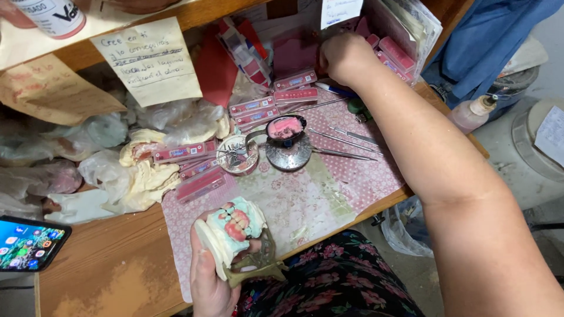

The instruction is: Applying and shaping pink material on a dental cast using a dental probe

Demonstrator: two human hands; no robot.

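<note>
I see my left hand (210, 276) low at the near edge of the table (111, 258), its fingers (202, 267) wrapped around a dental model (235, 226): pale green plaster jaws with pink gums and small teeth, mounted on a brass-coloured hinged frame (258, 267). The model sits upright in the palm, just above my flowered lap.

My right hand (343, 56) reaches far across to the back of the table, its fingers curled down among the flat pink boxes (390, 53) stacked there. Whether it actually grips one I cannot tell, since the fingertips are hidden behind the knuckles.

Between the two hands lies a patterned cloth (294, 199). On it stand a small round tin (237, 154) and a little black bowl of pink wax (285, 128) resting on a metal stand. Thin metal tools (343, 152) lie just right of the bowl. More pink boxes (185, 151) lie left of the tin, beside crumpled plastic bags (106, 170). A phone (29, 242) with a lit screen lies at the far left edge, well apart from the model. A handwritten paper note (150, 58) hangs from the shelf above.
</note>
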